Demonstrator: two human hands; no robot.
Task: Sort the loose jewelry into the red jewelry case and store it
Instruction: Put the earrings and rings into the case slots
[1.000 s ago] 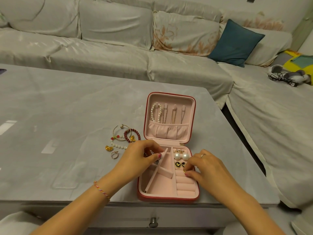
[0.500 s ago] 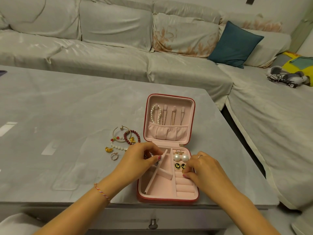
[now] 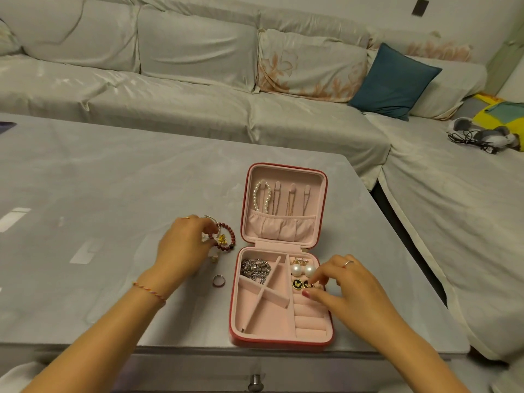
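**Open jewelry case on a table, both hands at work**

A grey sofa (image 3: 198, 89) runs across the back and down the right side, bearing a teal cushion (image 3: 394, 80) and, at far right, headphones with a tangled cable (image 3: 479, 136). In front of it stands a grey table (image 3: 99, 180) with a drawer knob (image 3: 255, 386) at its near edge.

The red jewelry case (image 3: 283, 340) lies open on the table near its front edge, pink-lined, lid tilted back. In the lid, a pearl strand (image 3: 260, 198) and thin chains hang from tabs into a gathered pocket. In the base, a silver chain (image 3: 255, 269) fills the upper left compartment; loose dividers cross below it. The upper right compartment holds two pearl earrings (image 3: 302, 269) and two black round studs (image 3: 301, 283); ring rolls lie beneath.

The left hand (image 3: 184, 245) rests on the table just left of the case, fingers curled over the loose jewelry there; whether it actually grips a piece cannot be told. A dark red bead bracelet (image 3: 225, 239) with a gold charm lies beside its fingertips, touching a thin hoop. A silver ring (image 3: 219, 280) lies apart, near the wrist, just beside the case.

The right hand (image 3: 348, 290) reaches over the case's right side, thumb and forefinger pinching a small gold piece next to the black studs.
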